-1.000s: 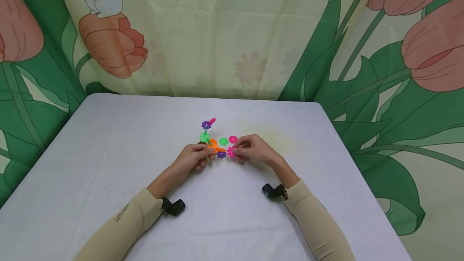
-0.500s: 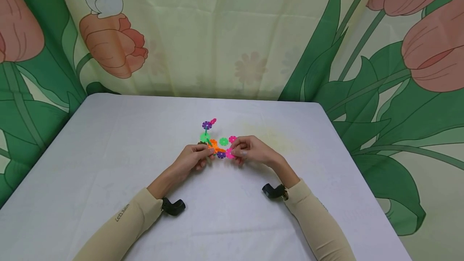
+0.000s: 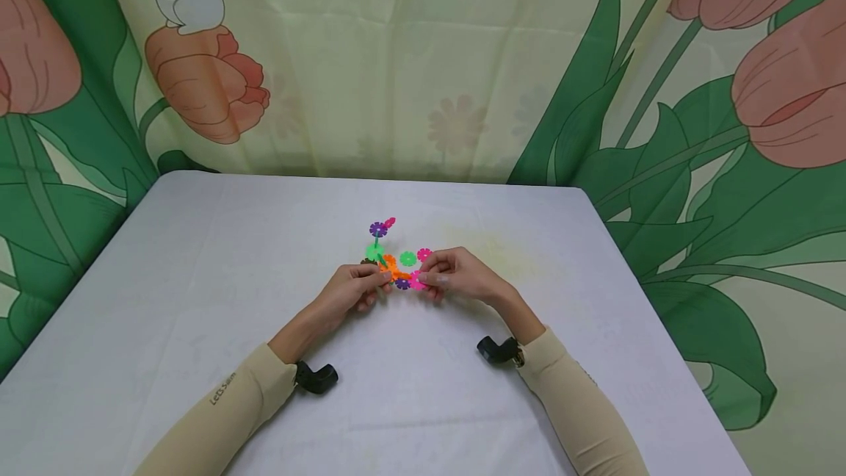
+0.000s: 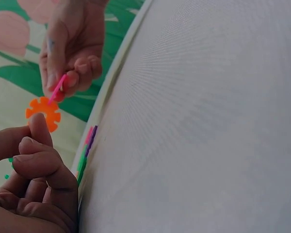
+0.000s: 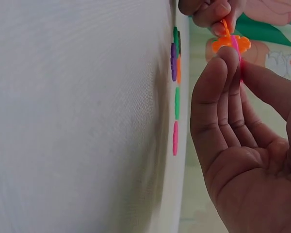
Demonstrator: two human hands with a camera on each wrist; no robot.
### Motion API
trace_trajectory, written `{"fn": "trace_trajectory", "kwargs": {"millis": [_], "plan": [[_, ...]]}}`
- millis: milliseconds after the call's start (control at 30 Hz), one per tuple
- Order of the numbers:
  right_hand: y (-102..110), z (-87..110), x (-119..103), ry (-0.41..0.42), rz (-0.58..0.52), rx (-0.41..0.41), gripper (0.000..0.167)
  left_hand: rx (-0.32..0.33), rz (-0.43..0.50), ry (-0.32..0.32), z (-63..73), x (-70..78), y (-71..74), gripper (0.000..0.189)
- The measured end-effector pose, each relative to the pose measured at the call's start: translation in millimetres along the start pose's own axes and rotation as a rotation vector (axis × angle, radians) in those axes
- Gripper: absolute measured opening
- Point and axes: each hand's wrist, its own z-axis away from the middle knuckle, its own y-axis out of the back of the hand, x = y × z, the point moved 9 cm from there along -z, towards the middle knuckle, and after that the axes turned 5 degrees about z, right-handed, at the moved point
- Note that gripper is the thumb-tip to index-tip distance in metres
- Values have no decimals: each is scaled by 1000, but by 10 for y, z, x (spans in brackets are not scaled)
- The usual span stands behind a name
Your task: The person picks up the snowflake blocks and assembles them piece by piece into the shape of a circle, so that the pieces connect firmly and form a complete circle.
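My left hand (image 3: 353, 289) pinches an orange notched plastic snowflake disc (image 4: 51, 110). A second orange disc stands crosswise to it in the right wrist view. My right hand (image 3: 459, 272) pinches a pink snowflake disc (image 5: 235, 46) edge-on between thumb and fingers. The pink disc's edge meets the orange piece; whether their slots are engaged I cannot tell. Behind my left hand are a light green disc (image 3: 374, 250), a purple disc (image 3: 378, 229) and a small pink piece (image 3: 391, 222). Whether these join the held orange piece is hidden.
Loose discs lie on the white-covered table (image 3: 410, 380): a green one (image 3: 407, 258), a pink one (image 3: 424, 254), a purple one (image 3: 402, 284) and a brown one (image 3: 368, 261). A printed curtain (image 3: 396, 94) hangs beyond the table's far edge.
My right hand has shifted slightly left, bringing the pink disc closer to the orange piece. The purple disc at the back has moved slightly right and down. My left hand has barely moved.
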Motion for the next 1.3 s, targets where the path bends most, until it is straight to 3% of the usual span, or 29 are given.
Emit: {"fn": "trace_trajectory", "kwargs": {"millis": [500, 1300], "plan": [[-29, -10, 28, -54, -12, 17, 13, -6, 0, 0, 11, 13, 7, 29], [-65, 5, -10, 0, -56, -13, 12, 12, 27, 33, 1, -23, 16, 26]]}}
